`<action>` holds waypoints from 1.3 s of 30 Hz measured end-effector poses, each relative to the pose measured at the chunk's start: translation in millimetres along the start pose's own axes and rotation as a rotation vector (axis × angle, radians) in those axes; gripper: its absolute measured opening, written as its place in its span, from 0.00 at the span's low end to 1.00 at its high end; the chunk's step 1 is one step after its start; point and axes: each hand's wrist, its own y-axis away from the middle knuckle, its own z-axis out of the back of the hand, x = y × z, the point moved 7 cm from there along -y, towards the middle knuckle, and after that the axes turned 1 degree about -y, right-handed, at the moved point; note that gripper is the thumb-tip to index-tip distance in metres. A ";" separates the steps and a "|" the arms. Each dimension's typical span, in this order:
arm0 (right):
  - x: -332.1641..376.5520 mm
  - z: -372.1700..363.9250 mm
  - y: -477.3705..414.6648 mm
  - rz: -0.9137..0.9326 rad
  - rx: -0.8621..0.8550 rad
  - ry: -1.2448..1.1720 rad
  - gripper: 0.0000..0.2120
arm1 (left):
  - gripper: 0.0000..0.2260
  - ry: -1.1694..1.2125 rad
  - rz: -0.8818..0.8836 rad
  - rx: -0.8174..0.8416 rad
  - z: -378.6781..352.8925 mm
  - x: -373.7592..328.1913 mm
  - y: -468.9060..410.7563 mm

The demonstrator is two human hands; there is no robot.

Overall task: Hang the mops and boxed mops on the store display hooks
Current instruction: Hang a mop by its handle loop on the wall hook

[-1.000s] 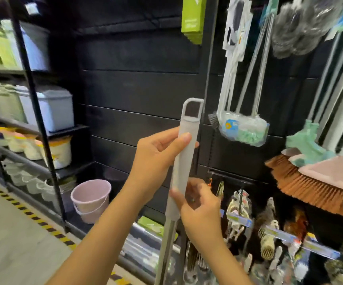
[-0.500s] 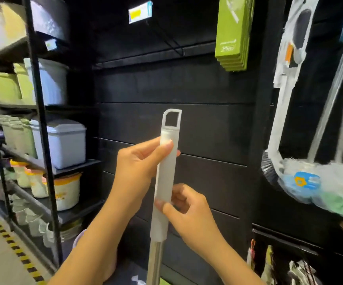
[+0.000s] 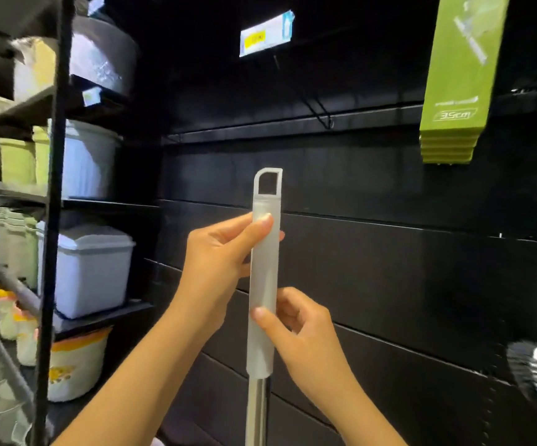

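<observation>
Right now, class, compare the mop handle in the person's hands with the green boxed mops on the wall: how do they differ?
The mop handle is bare, pale grey and round; the green boxed mops are flat and packaged. The handle is gripped by the left hand and right hand, its loop on no hook; the boxes already hang, stacked, upper right. Both stand roughly upright.

Mop pole [image 3: 258, 410] cut off below; price tag [image 3: 266, 37] blurred.

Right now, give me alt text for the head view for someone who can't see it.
Two hands hold a grey mop handle upright before a black slat wall: left hand near its hanging loop, right hand lower. A wire hook with price tag juts above; green boxed mops hang upper right.
</observation>
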 end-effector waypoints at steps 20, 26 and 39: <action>14.5 4.4 -251.6 0.076 -0.328 0.278 0.02 | 0.12 0.172 -0.139 0.368 -3.2 6.5 -277.4; 36.2 2.7 -272.2 0.146 -0.364 0.291 0.09 | 0.13 0.228 -0.206 0.356 -2.8 -9.7 -304.9; 63.7 25.3 -280.3 0.222 -0.384 0.360 0.06 | 0.11 0.370 -0.183 0.387 -23.9 -28.7 -320.4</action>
